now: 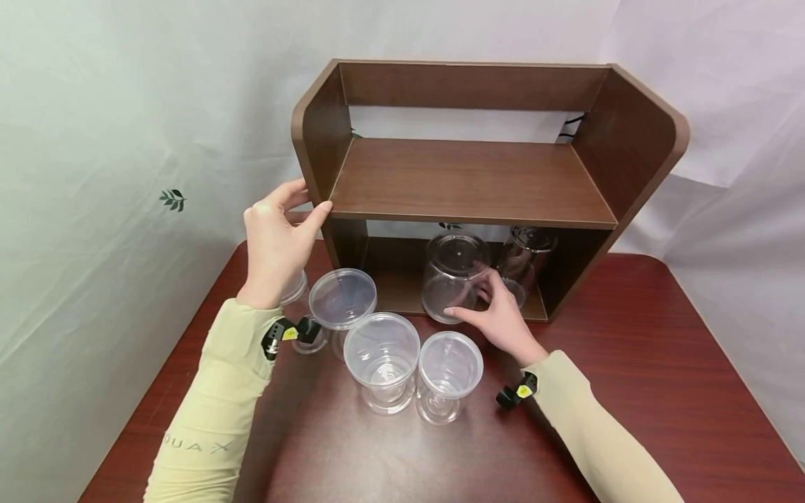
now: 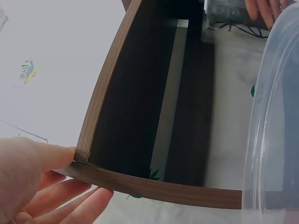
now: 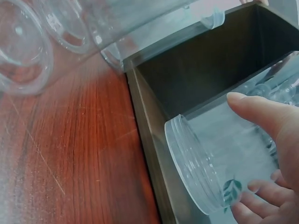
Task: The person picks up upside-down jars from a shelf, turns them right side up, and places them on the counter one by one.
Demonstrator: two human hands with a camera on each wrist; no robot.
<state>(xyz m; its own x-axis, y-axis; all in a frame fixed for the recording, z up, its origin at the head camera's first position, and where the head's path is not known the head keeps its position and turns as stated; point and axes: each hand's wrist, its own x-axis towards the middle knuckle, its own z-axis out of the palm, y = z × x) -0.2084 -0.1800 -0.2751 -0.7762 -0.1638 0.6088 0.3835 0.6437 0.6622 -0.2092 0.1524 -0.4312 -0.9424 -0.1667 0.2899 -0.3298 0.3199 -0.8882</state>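
Observation:
My left hand (image 1: 277, 234) grips the left front corner of the brown wooden shelf (image 2: 100, 175), thumb on the side panel and fingers beneath the board. On the lower level, near its front edge, a clear plastic jar (image 1: 449, 279) stands upside down, its lid (image 3: 194, 165) at the bottom. My right hand (image 1: 497, 314) is at the jar's right front side, thumb (image 3: 254, 109) and fingers curved about it. Another clear jar (image 1: 525, 262) stands inverted to its right, partly hidden by my fingers.
Several clear jars with pale lids stand on the red-brown table (image 1: 352, 461): two in front, a wide jar (image 1: 382, 356) and a narrower jar (image 1: 449, 370), and others by my left forearm, including one with a lid (image 1: 342, 299). White cloth (image 1: 126, 140) hangs behind.

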